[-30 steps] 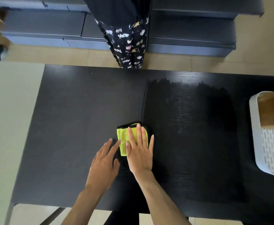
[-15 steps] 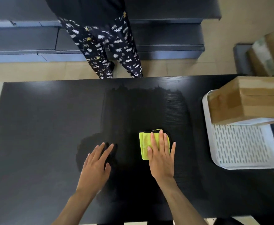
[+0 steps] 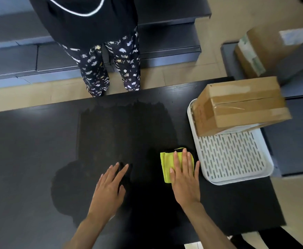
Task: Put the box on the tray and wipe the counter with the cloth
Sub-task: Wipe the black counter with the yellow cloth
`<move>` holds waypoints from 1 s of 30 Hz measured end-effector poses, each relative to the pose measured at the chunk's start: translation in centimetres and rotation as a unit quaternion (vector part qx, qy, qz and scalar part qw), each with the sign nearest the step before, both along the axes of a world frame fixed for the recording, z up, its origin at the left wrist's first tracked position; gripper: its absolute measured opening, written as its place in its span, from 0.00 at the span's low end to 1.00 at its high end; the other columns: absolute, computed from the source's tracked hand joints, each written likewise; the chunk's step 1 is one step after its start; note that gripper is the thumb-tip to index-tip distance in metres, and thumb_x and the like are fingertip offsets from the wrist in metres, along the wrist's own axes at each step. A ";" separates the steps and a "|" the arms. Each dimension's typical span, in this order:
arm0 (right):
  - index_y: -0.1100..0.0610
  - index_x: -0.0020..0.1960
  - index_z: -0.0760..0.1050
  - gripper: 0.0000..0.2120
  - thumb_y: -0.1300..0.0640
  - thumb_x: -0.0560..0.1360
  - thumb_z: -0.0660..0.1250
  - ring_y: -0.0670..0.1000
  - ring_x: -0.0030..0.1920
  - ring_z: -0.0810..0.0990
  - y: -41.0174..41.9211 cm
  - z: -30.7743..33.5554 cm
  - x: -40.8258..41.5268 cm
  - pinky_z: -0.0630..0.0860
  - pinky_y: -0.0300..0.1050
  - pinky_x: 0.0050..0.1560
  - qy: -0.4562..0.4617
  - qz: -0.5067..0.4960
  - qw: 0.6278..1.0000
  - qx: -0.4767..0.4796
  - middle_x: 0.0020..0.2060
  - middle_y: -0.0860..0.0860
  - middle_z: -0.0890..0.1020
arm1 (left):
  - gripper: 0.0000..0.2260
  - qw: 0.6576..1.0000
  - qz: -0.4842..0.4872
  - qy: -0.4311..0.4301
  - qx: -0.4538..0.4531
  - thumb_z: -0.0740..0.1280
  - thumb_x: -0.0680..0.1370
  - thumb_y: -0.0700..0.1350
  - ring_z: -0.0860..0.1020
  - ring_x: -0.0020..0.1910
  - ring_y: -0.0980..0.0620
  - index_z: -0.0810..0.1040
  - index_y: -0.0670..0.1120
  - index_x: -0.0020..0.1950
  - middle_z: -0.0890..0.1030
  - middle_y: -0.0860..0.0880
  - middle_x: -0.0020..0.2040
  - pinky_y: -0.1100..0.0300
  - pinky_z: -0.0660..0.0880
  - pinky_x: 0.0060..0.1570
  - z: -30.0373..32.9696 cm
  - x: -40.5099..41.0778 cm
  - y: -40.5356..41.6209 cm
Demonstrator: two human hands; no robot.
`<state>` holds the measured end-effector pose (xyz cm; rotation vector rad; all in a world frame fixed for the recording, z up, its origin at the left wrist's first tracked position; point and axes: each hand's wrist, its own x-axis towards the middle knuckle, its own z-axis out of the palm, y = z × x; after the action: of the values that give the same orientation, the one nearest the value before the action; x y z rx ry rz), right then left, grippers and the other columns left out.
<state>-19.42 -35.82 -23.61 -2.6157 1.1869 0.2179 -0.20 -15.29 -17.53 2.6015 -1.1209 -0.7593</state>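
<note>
A taped brown cardboard box (image 3: 240, 105) rests on the far end of the white slotted tray (image 3: 237, 169) at the right of the black counter (image 3: 30, 159). The folded yellow-green cloth (image 3: 166, 162) lies flat on the counter just left of the tray. My right hand (image 3: 185, 175) presses down on the cloth, fingers flat and spread, covering its right half. My left hand (image 3: 109, 187) lies flat on the bare counter to the left, fingers apart, holding nothing. A darker damp patch covers the counter's middle.
A person in a black top and patterned trousers (image 3: 111, 69) stands at the counter's far edge. Dark low shelving (image 3: 165, 42) runs behind them. Another cardboard box (image 3: 265, 49) sits on a dark surface at the far right. Beige floor surrounds the counter.
My right hand has slid the cloth to the right across the counter, up close to the tray. My left hand stayed flat on the counter, and the view shifted right.
</note>
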 end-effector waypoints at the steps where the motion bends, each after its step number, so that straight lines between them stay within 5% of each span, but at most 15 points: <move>1: 0.54 0.86 0.43 0.30 0.47 0.87 0.47 0.57 0.85 0.44 0.1 0.0 0.2 0.49 0.65 0.83 -0.002 0.004 1.000 0.000 0.85 0.57 0.44 | 0.34 1.000 -0.001 0.002 0.000 0.66 0.79 0.42 0.57 0.81 0.49 0.56 0.60 0.81 0.61 0.51 0.81 0.47 0.58 0.79 0.0 -0.2 -0.4; 6: 0.60 0.85 0.43 0.30 0.52 0.87 0.48 0.57 0.85 0.44 -0.3 -0.5 1.0 0.55 0.63 0.82 0.000 0.052 0.999 -0.007 0.85 0.57 0.45 | 0.34 1.000 0.002 0.012 -0.003 0.65 0.80 0.42 0.57 0.81 0.49 0.55 0.61 0.82 0.61 0.51 0.82 0.47 0.58 0.79 -0.1 -0.7 -1.5; 20: 0.56 0.86 0.46 0.35 0.40 0.85 0.49 0.55 0.85 0.47 -4.3 -0.5 8.3 0.49 0.63 0.83 -0.005 0.067 0.997 -0.024 0.85 0.54 0.50 | 0.32 0.996 0.083 0.029 -0.017 0.64 0.80 0.42 0.54 0.82 0.53 0.57 0.60 0.81 0.60 0.54 0.82 0.48 0.57 0.79 0.4 1.9 2.3; 30: 0.57 0.85 0.46 0.33 0.42 0.86 0.48 0.57 0.85 0.47 5.1 -0.5 16.4 0.50 0.65 0.83 -0.006 0.102 0.994 -0.030 0.85 0.56 0.49 | 0.33 0.992 0.127 0.010 -0.015 0.66 0.79 0.40 0.57 0.81 0.49 0.60 0.57 0.81 0.63 0.51 0.81 0.43 0.61 0.78 0.7 7.8 12.0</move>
<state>-3.06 -30.71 -24.14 -2.7871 0.9340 0.2066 7.64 -3.31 -16.81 2.6362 -0.7688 -0.7043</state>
